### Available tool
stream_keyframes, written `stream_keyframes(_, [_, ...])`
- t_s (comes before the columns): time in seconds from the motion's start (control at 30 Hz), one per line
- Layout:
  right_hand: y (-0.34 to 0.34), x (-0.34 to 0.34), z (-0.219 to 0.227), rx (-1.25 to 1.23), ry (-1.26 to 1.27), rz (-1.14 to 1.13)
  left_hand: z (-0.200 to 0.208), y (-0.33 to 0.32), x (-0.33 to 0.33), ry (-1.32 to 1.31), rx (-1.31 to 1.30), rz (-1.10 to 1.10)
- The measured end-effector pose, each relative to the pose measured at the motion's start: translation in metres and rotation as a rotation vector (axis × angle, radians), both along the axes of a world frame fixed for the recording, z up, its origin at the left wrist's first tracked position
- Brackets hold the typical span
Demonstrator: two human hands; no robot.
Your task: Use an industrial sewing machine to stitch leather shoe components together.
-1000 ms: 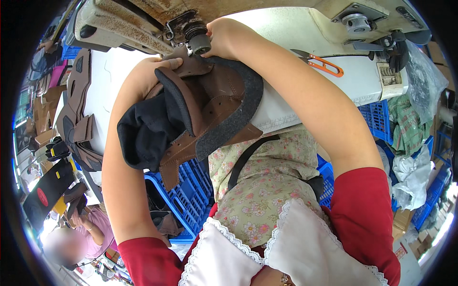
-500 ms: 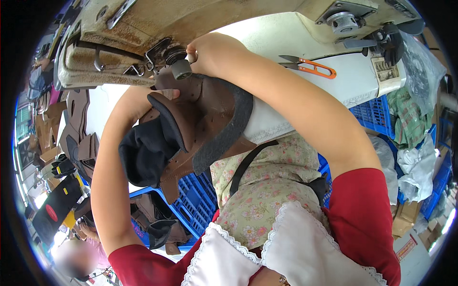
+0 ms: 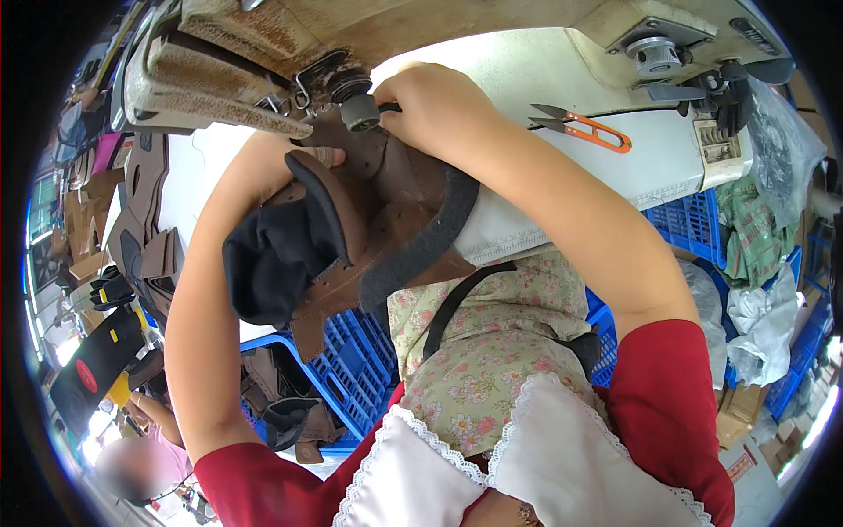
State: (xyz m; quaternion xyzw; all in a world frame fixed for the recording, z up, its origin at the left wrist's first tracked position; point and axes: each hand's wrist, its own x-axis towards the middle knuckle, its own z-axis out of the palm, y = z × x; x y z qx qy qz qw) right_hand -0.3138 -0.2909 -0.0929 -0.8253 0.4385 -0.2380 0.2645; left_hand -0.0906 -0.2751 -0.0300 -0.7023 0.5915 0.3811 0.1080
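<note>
A brown shoe upper (image 3: 351,233) with black fabric lining (image 3: 279,263) and a dark grey padded edge is draped under the sewing machine head (image 3: 290,53). My left hand (image 3: 294,167) grips its left part from behind, and my thumb lies on the brown material; the other fingers are hidden. My right hand (image 3: 435,104) is closed at the far edge, pinching the end of a short black strip (image 3: 389,107) beside the machine's round grey knob (image 3: 359,111). The needle area is hidden behind the machine head and the upper.
Orange-handled thread snips (image 3: 584,129) lie on the white machine bed to the right. Stacked brown cut pieces (image 3: 145,202) are at the left. Blue crates (image 3: 356,360) stand below and at the right, with bags and cloth. Another person (image 3: 162,430) is at the lower left.
The machine and upper sit slightly farther right in view. The black strip now shows at my right fingertips. Both hands keep their hold. The other person's arm has shifted.
</note>
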Motion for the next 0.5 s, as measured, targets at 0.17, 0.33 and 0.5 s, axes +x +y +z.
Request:
stream_keyframes(0.17, [0.0028,0.0018,0.0033,-0.018,0.031,-0.027,-0.0057,-0.0047,0.0039,0.18,-0.168,-0.065])
stream_keyframes(0.33, [0.0053,0.0007,0.0051,-0.037,0.078,-0.046,-0.0029,-0.0079,0.0036,0.061,-0.199,-0.096])
stream_keyframes(0.5, [0.0045,-0.0017,0.0042,-0.045,0.083,-0.001,-0.0033,-0.0059,0.0034,0.135,-0.263,-0.077])
